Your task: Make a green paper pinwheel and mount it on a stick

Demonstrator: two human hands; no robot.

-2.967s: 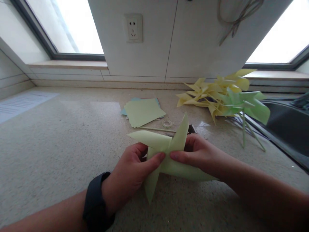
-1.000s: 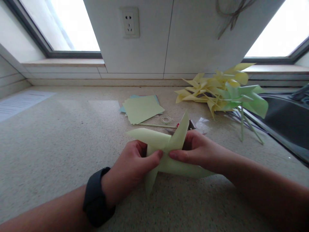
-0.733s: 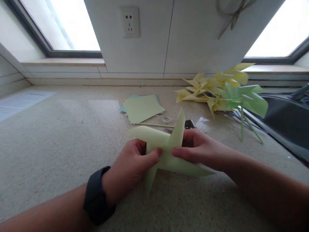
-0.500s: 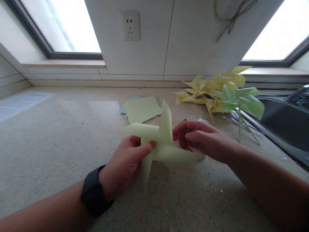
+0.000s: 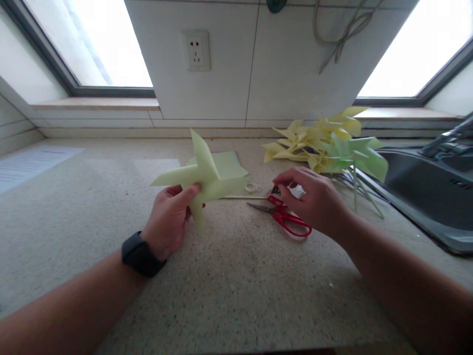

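Observation:
My left hand [image 5: 168, 219], with a black watch on the wrist, pinches a pale green paper pinwheel [image 5: 201, 176] at its centre and holds it just above the counter. My right hand [image 5: 312, 199] hovers with loosely curled fingers and holds nothing. It is right above the red-handled scissors [image 5: 283, 215] lying on the counter. A thin stick [image 5: 244, 197] and a small tape ring [image 5: 251, 187] lie between the hands.
A stack of green and blue paper sheets [image 5: 229, 167] lies behind the pinwheel. A pile of finished yellow and green pinwheels [image 5: 328, 145] sits at the right back. A dark sink [image 5: 432, 187] is at the far right. A wall socket [image 5: 195, 49] is on the back wall.
My right hand let go of the pinwheel and moved right, over the scissors. My left hand carried the pinwheel up and to the left. The scissors came into view.

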